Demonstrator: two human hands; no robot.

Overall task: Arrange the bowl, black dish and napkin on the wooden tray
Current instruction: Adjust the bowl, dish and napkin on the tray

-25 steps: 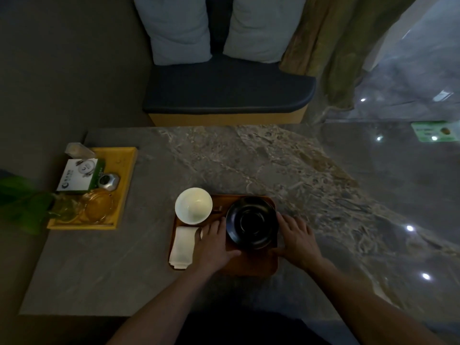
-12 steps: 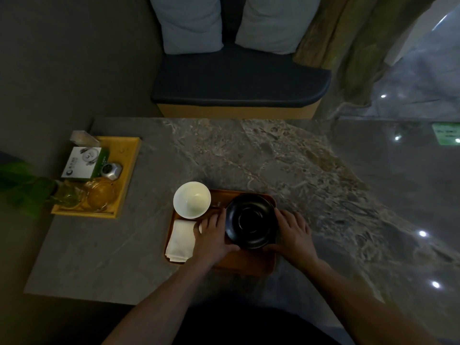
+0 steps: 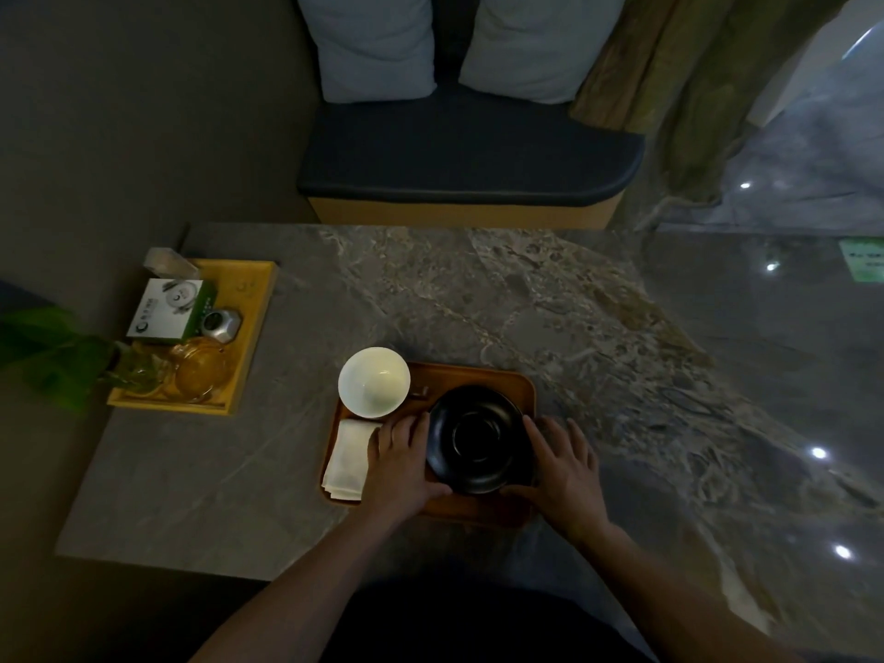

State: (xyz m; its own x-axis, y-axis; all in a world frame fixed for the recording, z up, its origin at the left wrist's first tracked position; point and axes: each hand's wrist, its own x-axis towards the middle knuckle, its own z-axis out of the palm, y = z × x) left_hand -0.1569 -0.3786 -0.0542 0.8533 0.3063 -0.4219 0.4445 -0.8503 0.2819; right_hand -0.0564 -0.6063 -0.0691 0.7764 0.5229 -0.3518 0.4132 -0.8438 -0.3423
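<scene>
One wooden tray (image 3: 524, 385) lies on the grey marbled desk (image 3: 478, 299) and serves as the reference here. On it sit three things: one white bowl (image 3: 374, 382) at its far left corner, overhanging the rim; one folded white napkin (image 3: 347, 459) along its left edge, just nearer than the bowl; and one black dish (image 3: 480, 440) filling its right half. Two bare hands flank the dish. The left hand (image 3: 399, 464) presses its fingers (image 3: 406, 430) and thumb against the dish's left rim, partly covering the napkin; the right hand (image 3: 564, 471) cups the right rim, fingers spread over the tray's right edge. Both grip the dish. Well left of the tray stands one yellow tray (image 3: 253, 327) holding a box (image 3: 170, 308) and glassware.
</scene>
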